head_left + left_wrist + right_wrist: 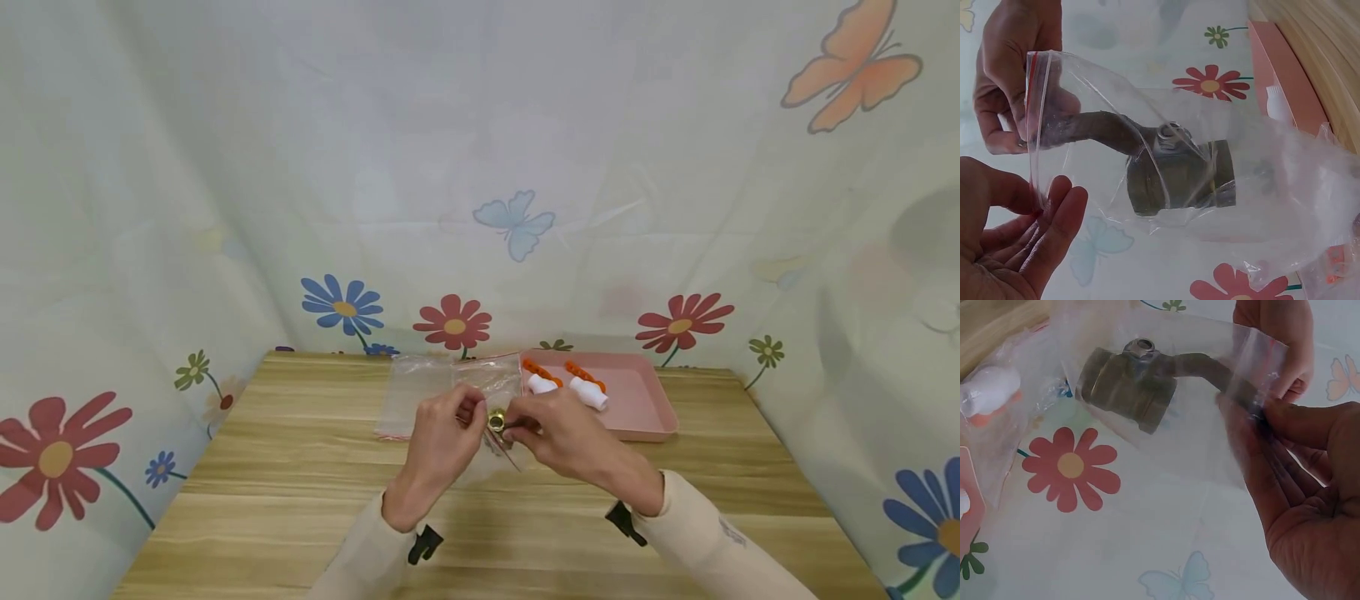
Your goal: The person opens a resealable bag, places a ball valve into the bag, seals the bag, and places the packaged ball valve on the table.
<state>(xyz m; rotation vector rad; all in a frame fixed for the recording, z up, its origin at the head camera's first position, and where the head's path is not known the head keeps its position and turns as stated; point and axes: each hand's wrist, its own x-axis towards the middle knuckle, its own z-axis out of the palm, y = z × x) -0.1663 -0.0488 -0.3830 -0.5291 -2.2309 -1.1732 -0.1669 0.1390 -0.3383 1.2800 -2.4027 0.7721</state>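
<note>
A brass ball valve [497, 419] with a bent lever handle [1100, 127] is inside a clear zip bag [1100, 203], its red-striped mouth toward the hands. My left hand [444, 437] pinches one side of the bag's mouth between thumb and fingers, as the left wrist view shows. Opposite it, my right hand [1310, 494] grips the end of the lever at the bag's mouth. How far the right fingertips reach into the bag I cannot tell. The valve body hangs clear of both hands, held above the table [315, 492].
A pink tray [645, 396] stands behind my right hand. In it lie two white plastic valves [588, 393] with orange handles. Flat clear bags [420, 387] with red edges lie left of the tray. Behind the table hangs a floral curtain [420, 167].
</note>
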